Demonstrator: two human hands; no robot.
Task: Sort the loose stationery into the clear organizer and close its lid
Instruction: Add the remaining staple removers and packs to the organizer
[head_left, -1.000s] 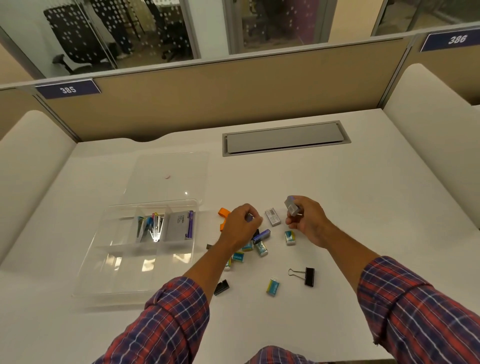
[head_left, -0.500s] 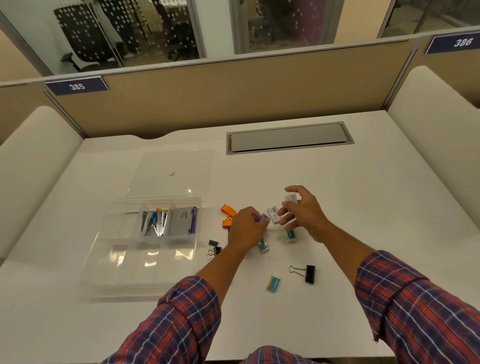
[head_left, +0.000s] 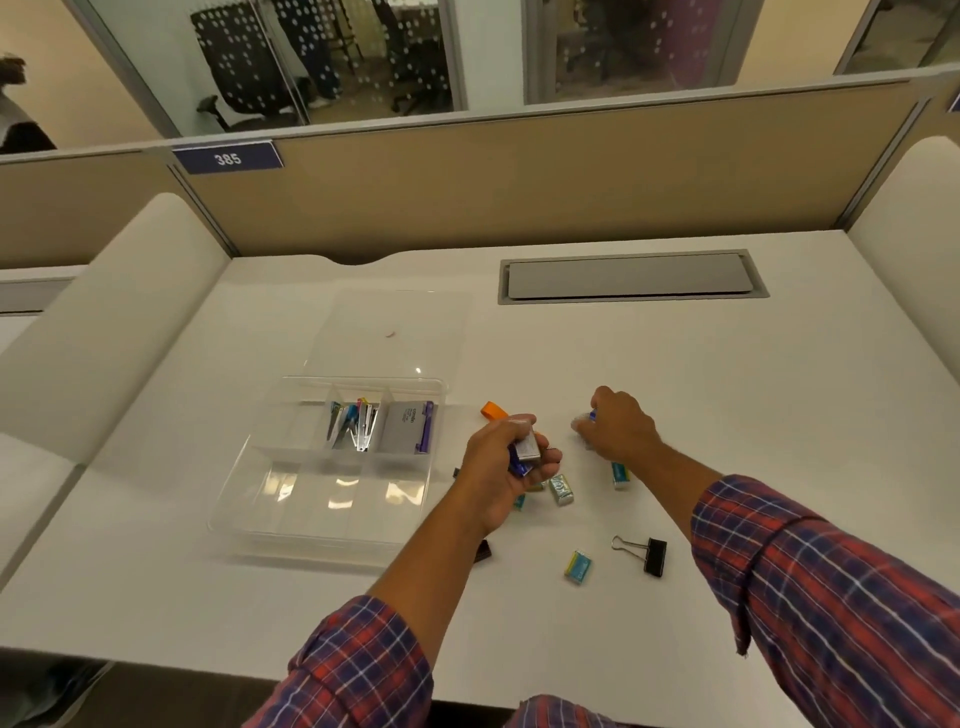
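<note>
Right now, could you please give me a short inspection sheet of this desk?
Surface: white desk, closed grey cable hatch.
Job's things: clear organizer, lid open; staplers and staple box in back compartments.
Clutter: erasers, binder clip, orange item loose.
Hands: left hand holds small boxes; right hand closed on a blurred item.
Cables: nothing seen.
Surroundings: partition, label 385, office chair.

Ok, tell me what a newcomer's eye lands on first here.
First, the two hands mid-desk: the left hand clutches small grey and purple boxes, the right hand closes on a small item just beyond. To their left sits the clear organizer, lid open, with stationery only in its far compartments. Loose erasers and a black binder clip lie scattered nearer the person.
</note>
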